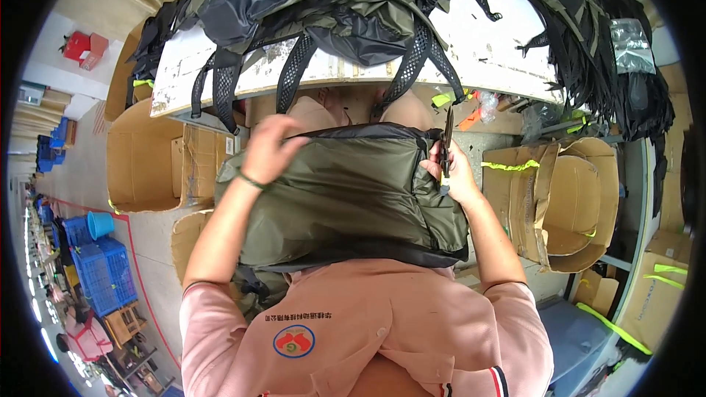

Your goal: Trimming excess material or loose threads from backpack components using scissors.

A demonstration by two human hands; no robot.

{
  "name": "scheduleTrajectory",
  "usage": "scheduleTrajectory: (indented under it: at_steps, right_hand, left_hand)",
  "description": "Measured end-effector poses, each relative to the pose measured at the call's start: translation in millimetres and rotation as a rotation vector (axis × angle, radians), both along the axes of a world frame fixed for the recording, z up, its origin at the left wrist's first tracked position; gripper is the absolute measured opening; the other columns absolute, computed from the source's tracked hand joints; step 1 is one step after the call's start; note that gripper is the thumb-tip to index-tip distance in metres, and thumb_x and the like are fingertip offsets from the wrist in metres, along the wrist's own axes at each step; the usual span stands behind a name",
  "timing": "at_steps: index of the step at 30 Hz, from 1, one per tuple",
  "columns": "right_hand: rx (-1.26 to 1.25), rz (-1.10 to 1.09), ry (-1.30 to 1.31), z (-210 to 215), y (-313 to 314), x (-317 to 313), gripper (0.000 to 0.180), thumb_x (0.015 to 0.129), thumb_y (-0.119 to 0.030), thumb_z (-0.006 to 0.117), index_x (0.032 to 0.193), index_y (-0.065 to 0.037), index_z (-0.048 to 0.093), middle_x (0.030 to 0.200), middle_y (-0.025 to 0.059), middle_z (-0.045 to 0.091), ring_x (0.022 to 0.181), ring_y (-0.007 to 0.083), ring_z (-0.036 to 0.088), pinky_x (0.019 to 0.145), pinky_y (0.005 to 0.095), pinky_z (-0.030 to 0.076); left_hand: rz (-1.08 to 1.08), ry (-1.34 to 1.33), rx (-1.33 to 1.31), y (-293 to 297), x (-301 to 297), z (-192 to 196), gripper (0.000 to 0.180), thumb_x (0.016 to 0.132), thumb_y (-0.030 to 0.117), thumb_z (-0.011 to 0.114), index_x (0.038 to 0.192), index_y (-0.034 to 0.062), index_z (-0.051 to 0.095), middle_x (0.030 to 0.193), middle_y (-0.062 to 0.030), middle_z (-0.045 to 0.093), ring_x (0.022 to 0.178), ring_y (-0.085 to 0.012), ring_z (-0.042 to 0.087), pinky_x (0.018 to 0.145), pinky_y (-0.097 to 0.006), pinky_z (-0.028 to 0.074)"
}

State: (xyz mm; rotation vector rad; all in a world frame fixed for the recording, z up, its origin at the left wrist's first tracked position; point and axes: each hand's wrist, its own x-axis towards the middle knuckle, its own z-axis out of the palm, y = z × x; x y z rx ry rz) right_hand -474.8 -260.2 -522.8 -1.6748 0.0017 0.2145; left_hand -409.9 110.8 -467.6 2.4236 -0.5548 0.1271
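Across my lap lies an olive-green and black fabric bag point(331, 191), its surface shiny and creased. My left hand point(271, 153), slightly blurred, is over the bag's far left corner with thumb and fingers apart, and holds nothing. At the far right corner, my right hand point(454, 170) is closed around a pair of scissors point(446, 148) whose dark blades point away from me. The fingers of that hand are close to the bag's edge; whether they also pinch the fabric I cannot tell.
Ahead stands a white worktable point(485, 37) piled with olive and black bags point(316, 7), their mesh straps point(415, 62) hanging over its near edge. Open cardboard boxes flank me, on the left point(143, 158) and right point(581, 202). Black straps point(588, 44) hang at the far right.
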Motion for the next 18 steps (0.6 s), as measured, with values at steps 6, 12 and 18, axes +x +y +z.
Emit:
scheduleTrajectory:
  at_steps: [6,12,18]
  right_hand:
    - [-0.131,-0.018,-0.085,4.4,5.1,0.0,0.032,0.076,0.002,0.075,0.093,-0.006,0.049,0.082,-0.0026,0.049,0.074,0.0076,0.049,0.068,0.0238,0.045]
    - [-0.139,-0.14,-0.174,21.0,-11.6,7.1,0.031,0.076,0.002,0.074,0.098,-0.006,0.054,0.088,-0.0016,0.057,0.069,0.0057,0.045,0.065,0.0224,0.043]
    - [-0.201,0.115,-0.186,60.0,-21.4,36.7,0.03,0.078,0.002,0.073,0.101,-0.004,0.055,0.099,-0.0007,0.061,0.078,0.0067,0.053,0.073,0.0221,0.044]
  left_hand:
    - [-0.466,-0.06,-0.189,-147.4,12.9,-21.0,0.025,0.079,0.019,0.07,0.1,0.0077,0.06,0.094,-0.0101,0.061,0.093,-0.0314,0.057,0.085,-0.038,0.046]
    - [-0.536,0.641,-0.545,-177.3,29.8,-67.7,0.02,0.081,0.004,0.07,0.098,0.0021,0.06,0.086,-0.0015,0.061,0.08,-0.0109,0.058,0.073,-0.027,0.048]
    - [-0.586,0.992,-0.748,-169.8,25.6,-50.9,0.022,0.083,0.0,0.069,0.104,-0.0006,0.065,0.094,-0.0014,0.066,0.086,-0.0068,0.059,0.08,-0.023,0.047]
